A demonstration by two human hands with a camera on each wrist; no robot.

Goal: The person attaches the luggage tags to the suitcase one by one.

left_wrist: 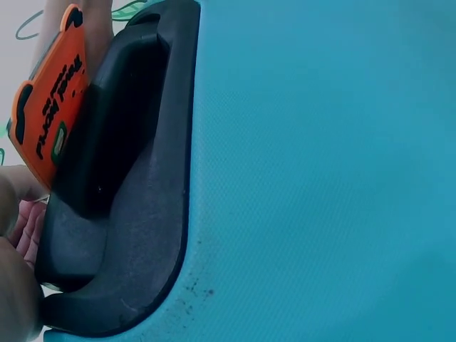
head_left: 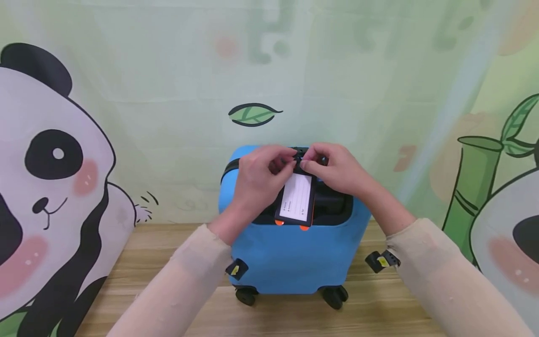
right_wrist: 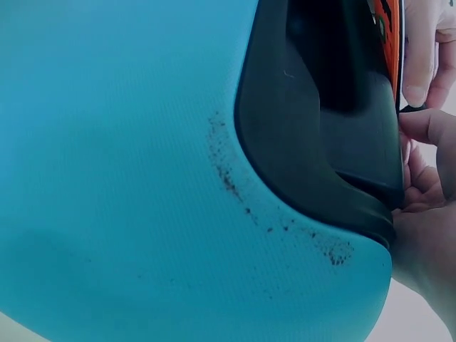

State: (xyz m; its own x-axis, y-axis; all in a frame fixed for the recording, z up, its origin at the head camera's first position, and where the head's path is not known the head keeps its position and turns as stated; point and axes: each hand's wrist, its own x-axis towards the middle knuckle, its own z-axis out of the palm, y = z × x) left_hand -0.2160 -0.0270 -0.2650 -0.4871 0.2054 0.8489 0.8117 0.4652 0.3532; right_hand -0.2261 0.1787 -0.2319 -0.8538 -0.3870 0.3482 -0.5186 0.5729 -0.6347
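Note:
A small blue suitcase [head_left: 290, 262] stands upright on its wheels in front of me. Against its black handle [head_left: 334, 201] hangs a luggage tag [head_left: 297, 199], its white lined card facing up in the head view. The tag's orange back [left_wrist: 53, 107], printed with dark lettering, shows in the left wrist view. My left hand [head_left: 261, 175] and right hand [head_left: 334, 168] meet just above the tag. Thumbs and forefingers of both pinch its black strap [right_wrist: 413, 109], close over the handle. The fingers partly hide the strap.
Under the suitcase is a wood-patterned surface [head_left: 168, 276]. Behind it hangs a pale green cloth backdrop [head_left: 168, 70] with printed pandas and bamboo. A black band [head_left: 230, 168] runs round the suitcase's upper left side. Dark specks [right_wrist: 231, 185] mark the shell near the handle.

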